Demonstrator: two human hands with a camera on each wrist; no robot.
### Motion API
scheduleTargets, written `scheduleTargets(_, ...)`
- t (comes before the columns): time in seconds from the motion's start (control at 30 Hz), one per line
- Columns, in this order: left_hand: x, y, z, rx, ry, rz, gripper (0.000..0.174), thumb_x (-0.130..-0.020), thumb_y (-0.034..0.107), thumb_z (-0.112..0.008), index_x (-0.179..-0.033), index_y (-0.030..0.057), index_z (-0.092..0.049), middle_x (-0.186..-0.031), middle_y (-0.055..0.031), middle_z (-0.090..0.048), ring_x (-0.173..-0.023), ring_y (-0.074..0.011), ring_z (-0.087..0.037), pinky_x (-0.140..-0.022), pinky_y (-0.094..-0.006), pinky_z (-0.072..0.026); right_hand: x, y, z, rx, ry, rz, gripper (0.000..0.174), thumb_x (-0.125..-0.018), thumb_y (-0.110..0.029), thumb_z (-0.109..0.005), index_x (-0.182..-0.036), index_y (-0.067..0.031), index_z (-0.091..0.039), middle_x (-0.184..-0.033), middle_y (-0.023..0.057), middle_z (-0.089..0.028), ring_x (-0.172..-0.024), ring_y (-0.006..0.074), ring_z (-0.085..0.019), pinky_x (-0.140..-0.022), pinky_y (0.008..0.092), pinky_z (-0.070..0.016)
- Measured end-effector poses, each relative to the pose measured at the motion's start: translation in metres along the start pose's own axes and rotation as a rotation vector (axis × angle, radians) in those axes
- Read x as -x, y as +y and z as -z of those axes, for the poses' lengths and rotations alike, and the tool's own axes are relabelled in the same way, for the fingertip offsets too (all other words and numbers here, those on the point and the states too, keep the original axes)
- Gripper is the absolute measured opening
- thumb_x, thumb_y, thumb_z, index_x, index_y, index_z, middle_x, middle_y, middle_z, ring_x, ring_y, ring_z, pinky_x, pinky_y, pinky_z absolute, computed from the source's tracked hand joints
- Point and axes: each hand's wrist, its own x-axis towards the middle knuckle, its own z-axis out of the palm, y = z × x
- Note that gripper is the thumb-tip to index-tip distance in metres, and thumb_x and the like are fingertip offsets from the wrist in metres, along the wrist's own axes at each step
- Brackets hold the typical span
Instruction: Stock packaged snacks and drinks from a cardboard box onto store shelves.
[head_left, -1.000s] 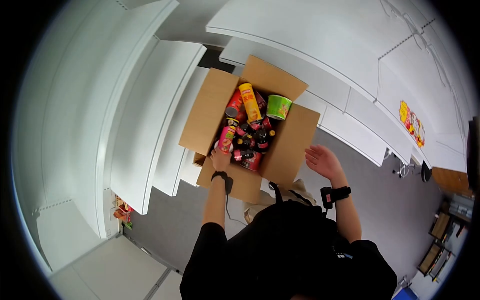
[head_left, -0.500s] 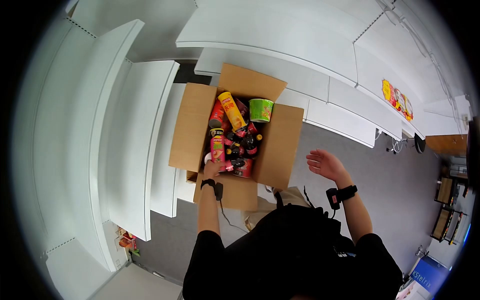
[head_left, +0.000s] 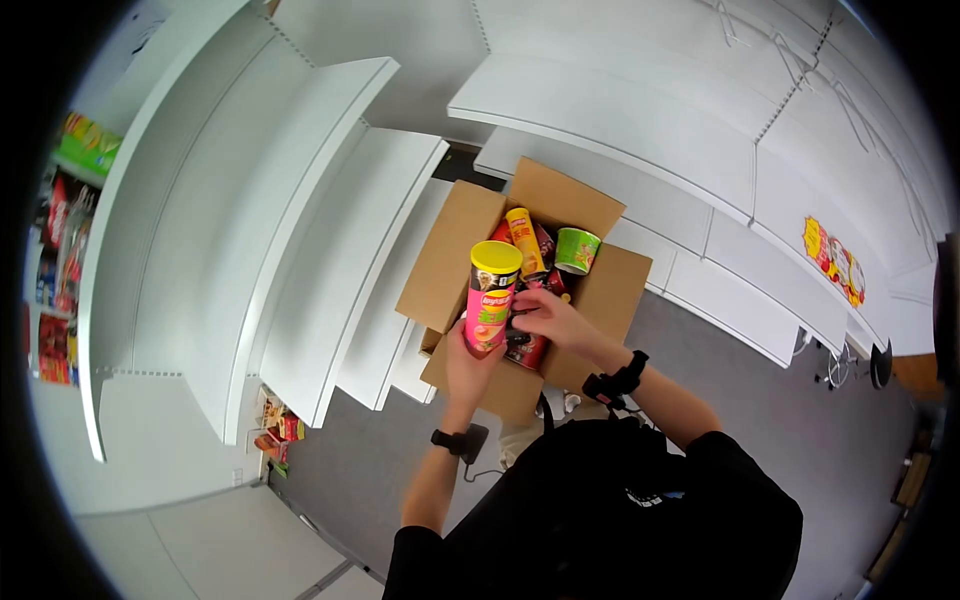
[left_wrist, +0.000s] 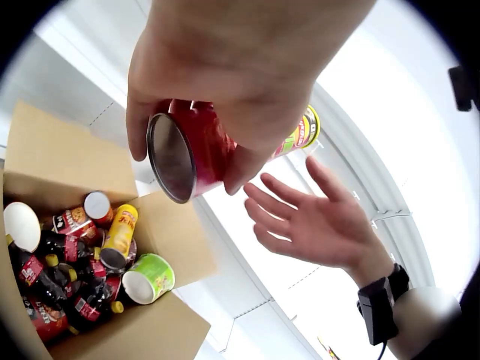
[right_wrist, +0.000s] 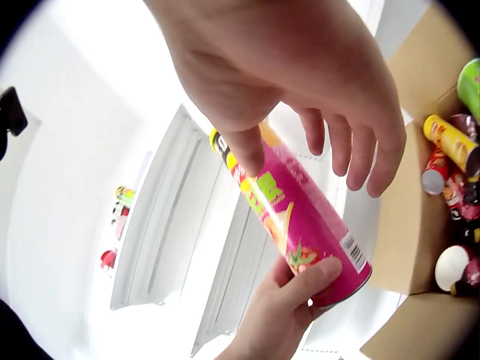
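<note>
My left hand (head_left: 468, 372) is clamped round the lower part of a pink Lay's chip canister (head_left: 488, 312), above the cardboard box (head_left: 450, 256), its yellow lid (head_left: 497, 257) up. My right hand (head_left: 562, 326) is apart, fingers loosely spread beside the canister; I can't tell whether its thumb touches. So the left alone seems to bear the weight, and I judge that smooth, round wall could roll or slide out if I eased my fingers or the right knocked the upper end. A drop could dent it against the dark bottles (left_wrist: 51, 289) inside the box or the yellow chip canister (head_left: 523, 242) and green tub (head_left: 577, 251) at its far side. The cable (head_left: 469, 479) below my left wrist, near the box's near flap, could snag there and jerk my grip.
</note>
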Motion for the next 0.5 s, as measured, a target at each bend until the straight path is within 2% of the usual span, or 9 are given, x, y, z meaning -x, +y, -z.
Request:
scheduleTargets(0.03, 0.006, 0.008, 0.002, 0.051, 0.04, 0.023, 0.072, -0.067, 0.019, -0.08, -0.124, -0.0001, -0.042, -0.115, -0.0188, -0.054, -0.105, -0.032, -0.056, -0.087, -0.0384, -0.0466, 0.004, -0.009, -0.015, -0.064, -0.088, 0.027, 0.056, -0.083, -0.024, -0.069, -0.126, 0.0, -0.043, -0.117, 0.0094, -0.055, -0.105, 0.0177, -0.055, -0.088, 0.0323, -0.0463)
scheduleTargets(0.07, 0.012, 0.016, 0.006, 0.019, 0.088, 0.004, 0.071, -0.067, 0.019, -0.08, -0.124, -0.0002, -0.042, -0.115, -0.0191, -0.054, -0.105, -0.0323, -0.056, -0.088, -0.0383, -0.0464, 0.008, -0.019, -0.029, -0.123, -0.177, 0.056, 0.057, -0.082, -0.022, -0.07, -0.127, 0.0005, -0.042, -0.119, 0.0102, -0.054, -0.106, 0.0177, -0.054, -0.089, 0.0322, -0.0459)
scheduleTargets(0.1, 0.017, 0.025, 0.01, -0.012, 0.137, -0.017, 0.071, -0.067, 0.019, -0.08, -0.124, -0.0004, -0.042, -0.115, -0.0193, -0.054, -0.104, -0.0325, -0.056, -0.088, -0.0382, -0.0463, 0.006, -0.015, -0.037, -0.022, -0.182, 0.112, 0.053, -0.085, -0.012, -0.067, -0.129, -0.0018, -0.041, -0.122, 0.0085, -0.053, -0.108, 0.0173, -0.054, -0.094, 0.0324, -0.0432)
scheduleTargets(0.2, 0.031, 0.045, 0.025, -0.038, 0.236, -0.104, 0.066, -0.069, 0.017, -0.078, -0.123, -0.0014, -0.043, -0.112, -0.0198, -0.053, -0.102, -0.0339, -0.056, -0.087, -0.0391, -0.0459, 0.018, -0.025, -0.065, -0.007, -0.165, 0.217, 0.055, -0.085, -0.014, -0.067, -0.13, -0.0016, -0.039, -0.123, 0.0077, -0.053, -0.11, 0.0173, -0.053, -0.096, 0.0332, -0.0424)
scheduleTargets(0.23, 0.035, 0.049, 0.032, -0.049, 0.251, -0.138, 0.065, -0.07, 0.016, -0.077, -0.122, -0.0016, -0.043, -0.111, -0.0197, -0.053, -0.101, -0.0341, -0.056, -0.086, -0.0394, -0.046, 0.022, -0.03, -0.076, 0.011, -0.155, 0.292, 0.056, -0.085, -0.012, -0.067, -0.131, -0.0023, -0.038, -0.12, 0.0076, -0.054, -0.107, 0.0166, -0.055, -0.091, 0.0316, -0.0454)
scheduleTargets(0.33, 0.054, 0.06, 0.054, -0.094, 0.288, -0.198, 0.059, -0.072, 0.015, -0.075, -0.12, -0.002, -0.046, -0.106, -0.02, -0.054, -0.097, -0.0354, -0.056, -0.082, -0.0404, -0.0463, 0.029, -0.026, -0.099, -0.178, -0.203, 0.16, 0.063, -0.081, -0.014, -0.071, -0.132, -0.0021, -0.036, -0.12, 0.0062, -0.054, -0.111, 0.0154, -0.052, -0.094, 0.0323, -0.0439)
scheduleTargets(0.4, 0.064, 0.057, 0.071, -0.096, 0.307, -0.276, 0.058, -0.073, 0.019, -0.074, -0.12, -0.0013, -0.047, -0.105, -0.0204, -0.055, -0.097, -0.0357, -0.056, -0.082, -0.0408, -0.0466, 0.036, -0.035, -0.114, -0.178, -0.246, 0.225, 0.063, -0.081, -0.01, -0.07, -0.132, -0.0029, -0.035, -0.118, 0.0061, -0.054, -0.111, 0.0149, -0.053, -0.093, 0.0316, -0.045)
scheduleTargets(0.47, 0.072, 0.058, 0.088, -0.058, 0.26, -0.237, 0.069, -0.069, 0.02, -0.079, -0.124, -0.0015, -0.045, -0.11, -0.0209, -0.054, -0.1, -0.0356, -0.055, -0.085, -0.0406, -0.0461, 0.034, -0.046, -0.127, -0.233, -0.281, 0.221, 0.059, -0.081, -0.006, -0.069, -0.131, -0.0036, -0.036, -0.117, 0.0059, -0.053, -0.109, 0.0144, -0.053, -0.092, 0.0303, -0.0461)
scheduleTargets(0.5, 0.078, 0.054, 0.102, -0.082, 0.243, -0.331, 0.074, -0.069, 0.02, -0.08, -0.128, -0.0021, -0.041, -0.114, -0.0207, -0.052, -0.104, -0.0348, -0.054, -0.088, -0.0398, -0.045, 0.029, -0.053, -0.132, -0.197, -0.3, 0.272, 0.057, -0.081, -0.005, -0.068, -0.13, -0.0037, -0.037, -0.115, 0.0054, -0.054, -0.107, 0.0138, -0.054, -0.091, 0.0301, -0.0467)
